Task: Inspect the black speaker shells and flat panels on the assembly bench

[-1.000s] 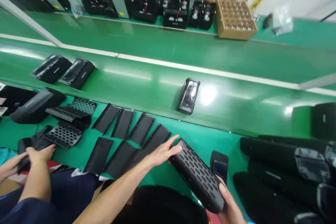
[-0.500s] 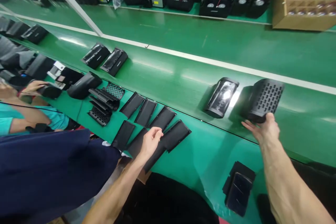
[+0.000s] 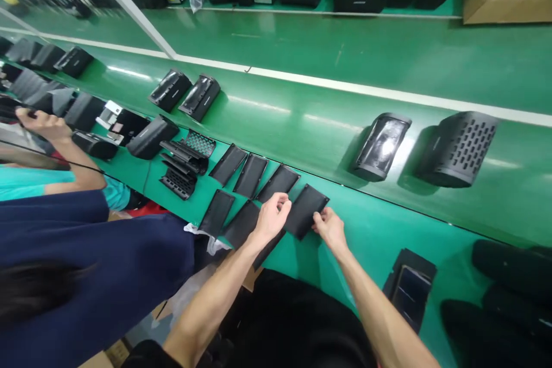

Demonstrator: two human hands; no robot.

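Several flat black panels lie in two rows on the green table. My right hand pinches the right edge of the rightmost black panel, which looks slightly raised. My left hand is beside that panel's left edge, fingers curled together; whether it grips anything is too small to tell. Beyond the table edge, a glossy black speaker housing and a housing with a slotted grille rest on the green belt. Nested perforated black covers sit left of the panels.
A phone lies on a dark pad at the right front. Dark rounded parts are at the far right. A person's hand and dark blue sleeve are at the left. More housings line the belt and back shelf.
My right hand has let go of the slotted-grille housing and moved left to the rightmost panel. My left hand has shifted slightly on the panels' side. The view has shifted.
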